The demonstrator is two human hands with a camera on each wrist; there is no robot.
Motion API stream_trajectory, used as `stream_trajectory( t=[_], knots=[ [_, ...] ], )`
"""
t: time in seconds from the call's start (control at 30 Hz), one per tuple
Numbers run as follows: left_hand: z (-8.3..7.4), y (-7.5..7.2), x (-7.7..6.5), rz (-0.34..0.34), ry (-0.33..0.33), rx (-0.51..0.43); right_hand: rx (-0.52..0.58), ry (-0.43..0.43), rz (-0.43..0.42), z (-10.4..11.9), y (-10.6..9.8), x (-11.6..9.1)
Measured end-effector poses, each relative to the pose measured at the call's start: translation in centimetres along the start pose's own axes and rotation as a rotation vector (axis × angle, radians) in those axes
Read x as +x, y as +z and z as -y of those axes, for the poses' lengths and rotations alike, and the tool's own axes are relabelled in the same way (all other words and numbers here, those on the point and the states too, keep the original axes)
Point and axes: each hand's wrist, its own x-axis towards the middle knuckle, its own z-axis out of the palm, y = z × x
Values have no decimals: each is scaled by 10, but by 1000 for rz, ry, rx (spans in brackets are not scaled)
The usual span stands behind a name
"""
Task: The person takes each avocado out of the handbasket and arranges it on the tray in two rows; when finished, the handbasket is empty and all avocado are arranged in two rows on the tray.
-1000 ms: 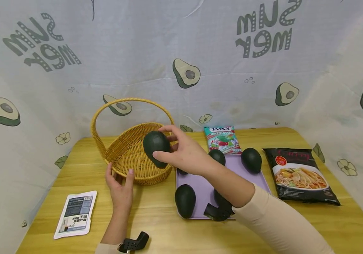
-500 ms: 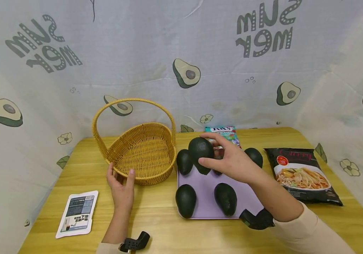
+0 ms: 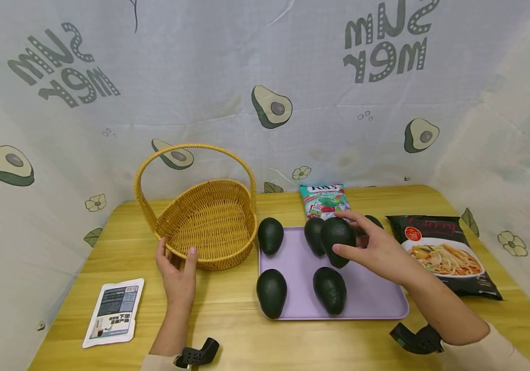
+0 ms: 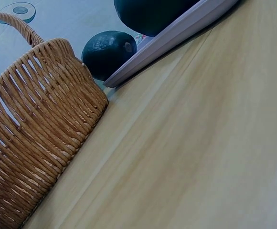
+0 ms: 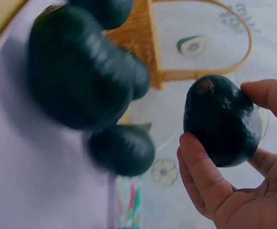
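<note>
My left hand holds the near left rim of a yellow wicker basket, thumb and fingers spread along it. The left wrist view shows the basket's woven side wall; the hand is almost wholly out of that view. My right hand grips a dark green avocado between thumb and fingertips, over the lilac tray. In the right wrist view the held avocado hangs in the air, stem scar visible. Several avocados lie on the tray, among them a front one; the back right one is partly hidden.
A Fox's candy bag lies behind the tray. To its right is a black noodle packet, partly behind my right forearm. A white pouch lies at left. A printed curtain hangs close behind the wooden table.
My right hand has carried the avocado from over the basket rightward to above the tray's right half, uncovering the avocados on the left. The left hand and basket have stayed put.
</note>
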Motion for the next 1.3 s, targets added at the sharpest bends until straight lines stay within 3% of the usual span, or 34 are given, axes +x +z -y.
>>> stream_trajectory(
  t=[0.4,0.63,1.0,1.3],
  knots=[
    [-2,1,-1,5,5,-10,-44,89,78,-55,-17,-24],
    [-1,0,-1,1,9,-5,-146,50,92,-81,-23,-35],
    [-1,-1,-2,-2,18,2,-310,51,115,-94,-33,-45],
    [-1,0,-2,6,16,0,-311,75,154,-101,-40,-46]
  ],
)
